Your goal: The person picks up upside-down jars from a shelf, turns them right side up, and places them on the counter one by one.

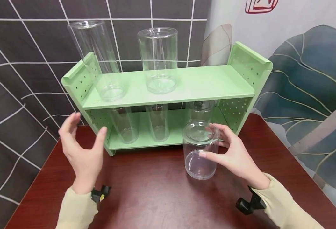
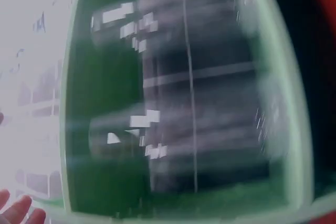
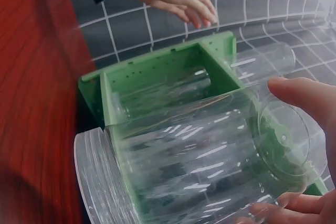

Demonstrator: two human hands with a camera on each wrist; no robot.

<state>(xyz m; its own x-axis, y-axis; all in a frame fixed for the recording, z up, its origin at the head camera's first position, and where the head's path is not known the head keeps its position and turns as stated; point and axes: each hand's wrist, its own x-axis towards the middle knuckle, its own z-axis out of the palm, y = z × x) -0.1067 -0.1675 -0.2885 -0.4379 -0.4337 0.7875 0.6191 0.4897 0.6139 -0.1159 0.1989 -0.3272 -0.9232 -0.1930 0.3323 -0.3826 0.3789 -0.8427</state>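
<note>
My right hand [image 1: 236, 156] grips a clear plastic jar [image 1: 200, 144] from its right side, thumb in front and fingers behind. This jar is in front of the green shelf's right half; I cannot tell whether it touches the table. In the right wrist view the jar [image 3: 184, 156] has its ridged end towards the red-brown table. My left hand [image 1: 83, 159] is raised near the shelf's left end, thumb and fingers spread apart with nothing between them. Only a few left fingertips [image 2: 18, 212] show in the blurred left wrist view.
A green two-tier shelf [image 1: 210, 84] stands on the red-brown table [image 1: 145, 190]. On its top tier are a tall clear jar [image 1: 99, 54] and a wider one [image 1: 157, 52]. Three clear jars, one of them a slim jar [image 1: 158, 124], stand below. A dark tiled wall [image 1: 173, 9] is behind.
</note>
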